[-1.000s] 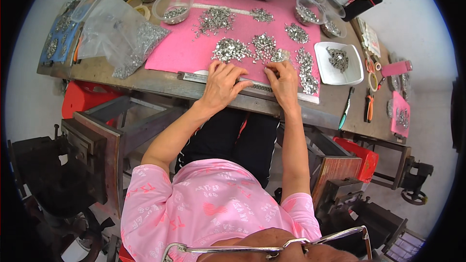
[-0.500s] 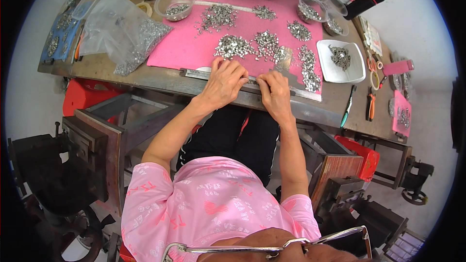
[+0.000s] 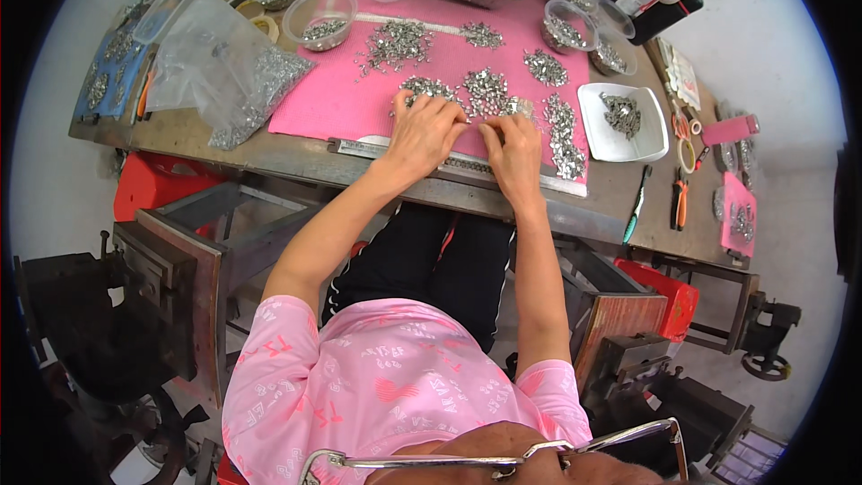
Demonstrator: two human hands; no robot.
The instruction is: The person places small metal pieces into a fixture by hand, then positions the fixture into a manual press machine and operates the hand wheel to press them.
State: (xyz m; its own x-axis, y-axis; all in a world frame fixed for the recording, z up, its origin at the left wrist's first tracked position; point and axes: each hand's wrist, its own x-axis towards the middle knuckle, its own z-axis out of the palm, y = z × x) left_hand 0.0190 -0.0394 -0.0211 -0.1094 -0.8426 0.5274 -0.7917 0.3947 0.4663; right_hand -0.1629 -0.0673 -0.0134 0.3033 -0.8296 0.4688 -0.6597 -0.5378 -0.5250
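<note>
My left hand (image 3: 422, 135) hovers at the near side of a pile of small silvery metal pieces (image 3: 429, 87). Its fingers are bent, and thumb and index finger close together at the right. To its right, my right hand (image 3: 516, 151) has thumb and forefinger pinched near another metal pile (image 3: 486, 92). Whatever either pinch holds is too small or hidden to make out. Below both hands a long narrow metal bar (image 3: 355, 149) lies along the table's front edge, with a row of small parts showing in it between my wrists.
A pink mat (image 3: 310, 106) bears several metal piles. Clear plastic tubs (image 3: 321, 20) stand behind, a bag of metal pieces (image 3: 256, 90) lies left, and a white tray (image 3: 655, 133) sits right. Beyond it are a toothbrush (image 3: 638, 205) and orange-handled pliers (image 3: 680, 202).
Both hands have lifted off the bar and moved slightly away from me, toward the piles. More of the bar now shows between them. The view has shifted a little.
</note>
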